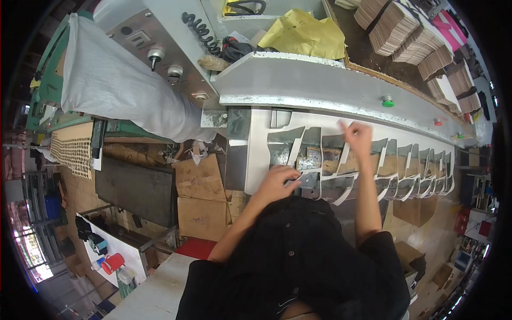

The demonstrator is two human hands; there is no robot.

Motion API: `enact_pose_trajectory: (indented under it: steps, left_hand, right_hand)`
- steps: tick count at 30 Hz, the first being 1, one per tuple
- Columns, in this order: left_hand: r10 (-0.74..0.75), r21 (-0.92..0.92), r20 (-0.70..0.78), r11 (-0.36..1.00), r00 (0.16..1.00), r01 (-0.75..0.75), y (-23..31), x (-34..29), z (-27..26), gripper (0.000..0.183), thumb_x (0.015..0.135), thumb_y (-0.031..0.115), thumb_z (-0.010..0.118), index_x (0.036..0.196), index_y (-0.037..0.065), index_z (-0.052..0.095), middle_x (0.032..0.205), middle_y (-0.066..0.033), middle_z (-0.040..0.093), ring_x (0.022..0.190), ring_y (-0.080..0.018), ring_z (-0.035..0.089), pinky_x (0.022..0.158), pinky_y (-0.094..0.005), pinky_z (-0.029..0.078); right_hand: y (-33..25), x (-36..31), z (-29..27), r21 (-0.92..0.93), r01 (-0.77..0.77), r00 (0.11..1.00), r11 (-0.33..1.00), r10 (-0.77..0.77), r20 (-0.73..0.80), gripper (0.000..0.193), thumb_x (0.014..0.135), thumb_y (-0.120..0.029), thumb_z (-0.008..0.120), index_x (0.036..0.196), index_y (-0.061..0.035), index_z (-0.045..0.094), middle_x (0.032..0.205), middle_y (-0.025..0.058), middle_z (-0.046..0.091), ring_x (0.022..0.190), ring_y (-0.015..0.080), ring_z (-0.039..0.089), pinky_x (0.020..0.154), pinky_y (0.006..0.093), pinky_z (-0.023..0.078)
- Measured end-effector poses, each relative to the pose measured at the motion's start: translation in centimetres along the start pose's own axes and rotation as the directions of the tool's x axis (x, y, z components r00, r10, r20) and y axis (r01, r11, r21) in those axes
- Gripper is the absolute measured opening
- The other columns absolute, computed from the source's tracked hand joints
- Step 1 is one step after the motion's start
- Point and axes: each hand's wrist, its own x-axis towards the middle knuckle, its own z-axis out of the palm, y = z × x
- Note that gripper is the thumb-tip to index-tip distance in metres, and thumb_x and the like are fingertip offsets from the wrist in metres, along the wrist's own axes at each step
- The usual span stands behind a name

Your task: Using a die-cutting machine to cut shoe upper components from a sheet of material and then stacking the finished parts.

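Observation:
A white die-cut sheet (pixel 257 152), with a row of shaped cutouts and thin strips between them, lies along the front of a grey machine. My left hand (pixel 276 184) is at its near edge, towards the left end. The left thumb and fingers are curved and apart, with nothing visible between them. Over the sheet's far side, further right, my right hand (pixel 358 137) has its fingers curled and its thumb sticking out. It is slightly blurred, close above a strip, and whatever it may hold is hidden.
Behind the sheet runs the machine's grey ledge (pixel 298 85) with a green button (pixel 388 101). Yellow paper (pixel 304 34) and bundled card stacks (pixel 394 29) sit above it. To the left are a white cloth cover (pixel 114 74) and flattened cardboard (pixel 200 181). A cardboard box (pixel 415 210) stands beneath the sheet's right part.

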Motion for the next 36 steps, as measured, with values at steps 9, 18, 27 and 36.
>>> enact_pose_trajectory:
  steps: [9,18,27,36]
  left_hand:
    - [0.099,0.38,0.13,0.914,0.987,-0.142,1.8,2.7,4.9,0.043,0.085,0.017,0.083,0.125,0.007,0.071,0.117,-0.0124,0.066,0.118,-0.0326,0.062,0.101,-0.0478,0.046]
    - [0.033,0.389,-0.005,0.921,0.999,-0.028,2.9,2.8,6.3,0.038,0.078,0.015,0.086,0.114,0.006,0.073,0.114,-0.0139,0.065,0.117,-0.0355,0.062,0.1,-0.0482,0.046]
    - [0.135,0.373,-0.031,0.921,0.99,-0.114,2.2,1.5,6.3,0.037,0.083,0.014,0.084,0.117,0.005,0.071,0.114,-0.0155,0.058,0.116,-0.037,0.056,0.097,-0.0482,0.044]
    - [0.105,0.35,0.004,0.931,0.994,-0.099,2.6,0.9,7.0,0.034,0.083,0.019,0.085,0.111,0.005,0.074,0.115,-0.019,0.061,0.118,-0.0392,0.058,0.1,-0.0491,0.047]
  right_hand:
    - [-0.6,-0.3,-2.2,-0.047,-0.013,0.972,0.999,0.024,0.233,0.044,0.09,-0.046,0.085,0.087,-0.0015,0.083,0.069,0.0061,0.074,0.066,0.0113,0.066,0.063,0.032,0.053]
    - [-3.8,-14.9,-0.4,-0.162,0.247,0.919,0.955,-0.179,0.351,0.062,0.057,-0.034,0.104,0.092,-0.0043,0.063,0.095,0.0126,0.063,0.088,0.0344,0.063,0.078,0.0449,0.053]
    - [-2.3,-16.3,2.4,-0.415,0.244,0.965,0.877,-0.174,0.198,0.062,0.06,-0.025,0.1,0.105,-0.0041,0.061,0.101,0.0147,0.061,0.097,0.0389,0.057,0.086,0.051,0.048]
    - [-1.0,-17.0,1.5,-0.428,0.198,0.965,0.882,-0.097,0.245,0.055,0.064,-0.027,0.099,0.1,-0.005,0.064,0.1,0.0149,0.065,0.098,0.0396,0.06,0.086,0.0522,0.047]
